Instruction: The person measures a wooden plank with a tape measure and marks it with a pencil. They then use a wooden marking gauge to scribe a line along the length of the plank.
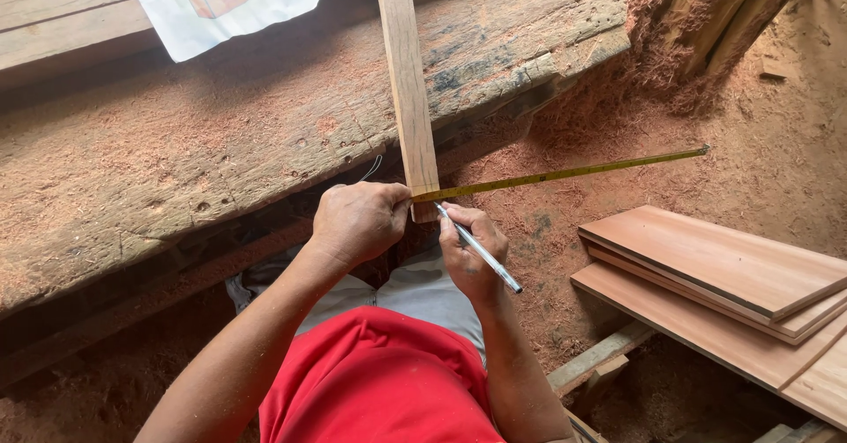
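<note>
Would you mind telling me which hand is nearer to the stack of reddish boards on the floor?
Right. The right hand, holding a pen, sits beside the wooden strip's near end, closer to the boards; the left hand is farther, on the strip's other side.

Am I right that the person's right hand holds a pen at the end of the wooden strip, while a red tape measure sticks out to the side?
Not quite: the tape measure is yellow, not red, as the head view shows. The rest holds: the right hand holds a pen at the end of the wooden strip, and the tape sticks out to the side.
</note>
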